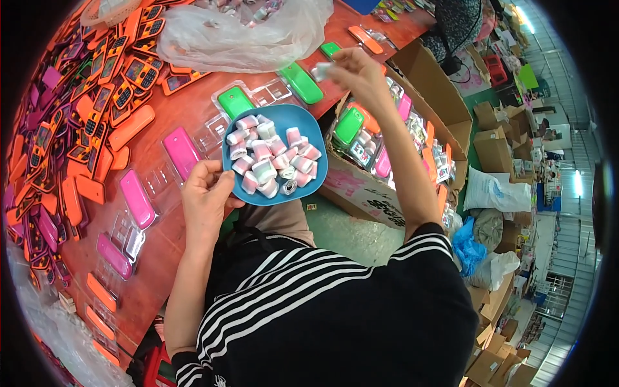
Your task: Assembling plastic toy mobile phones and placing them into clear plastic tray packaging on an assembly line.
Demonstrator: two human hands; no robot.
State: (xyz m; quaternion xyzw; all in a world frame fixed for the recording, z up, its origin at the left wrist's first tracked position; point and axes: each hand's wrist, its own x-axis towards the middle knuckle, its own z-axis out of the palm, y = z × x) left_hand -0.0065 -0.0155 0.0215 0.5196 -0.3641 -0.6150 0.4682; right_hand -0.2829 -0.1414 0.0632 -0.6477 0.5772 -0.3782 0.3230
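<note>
The person's left hand (209, 193) holds a blue, rounded-square plastic bowl (312, 121) heaped with small pink-and-white rolls (263, 150). The right hand (360, 72) pinches a small, blurred whitish piece (320, 71) near a bright green oblong plastic case (301, 83) on a reddish-brown table (182, 106).

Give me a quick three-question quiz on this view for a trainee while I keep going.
1. Which hand holds the bowl?
2. True or false: the open box is empty.
3. What lies in the bowl?
A) orange phones
B) small rolls
C) plastic bags

Key:
1. The left hand, gripping its rim.
2. False: it holds many items, among them a green case.
3. B
</note>
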